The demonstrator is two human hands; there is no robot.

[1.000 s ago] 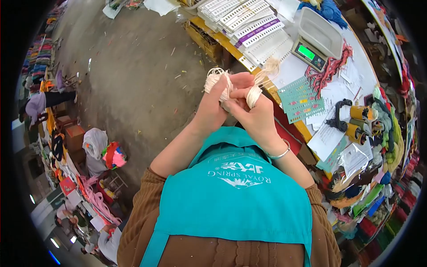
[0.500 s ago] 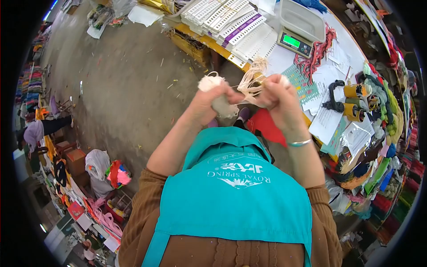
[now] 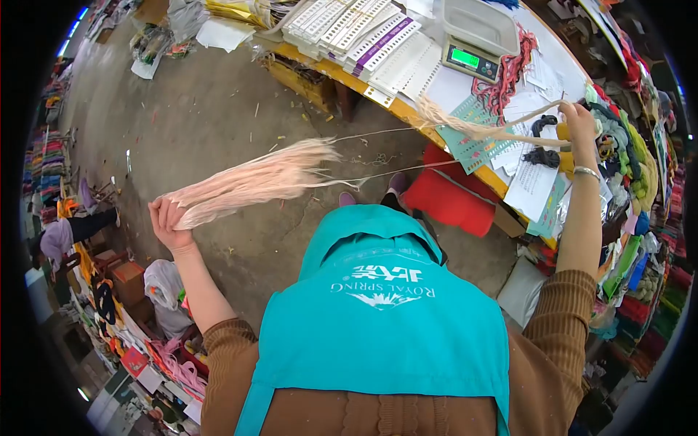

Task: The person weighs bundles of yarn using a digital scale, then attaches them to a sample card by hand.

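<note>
My left hand point(image 3: 171, 219) is stretched far out to the left, its fingers wrapped round one end of a thick pale pink hank of yarn point(image 3: 254, 180). The hank fans into loose strands at its inner end. Out to the right, over the table, my right hand point(image 3: 579, 131) is closed on a loop of thinner cream yarn strands point(image 3: 480, 132). A few thin threads run taut between the two bundles, in front of my turquoise apron point(image 3: 392, 327). The cream strands hang over the table's edge.
On the table point(image 3: 407, 116) lie stacks of punched white cards point(image 3: 342, 33), a scale point(image 3: 471, 62) with a plastic tray, red yarn point(image 3: 509, 80), papers and thread cones. A red roll point(image 3: 447, 200) lies below. Bags and shelves of yarn stand at the left.
My hands have moved wide apart, left hand to the left and right hand to the right. The yarn, bunched between them before, is now drawn out into two stretched bundles joined by threads.
</note>
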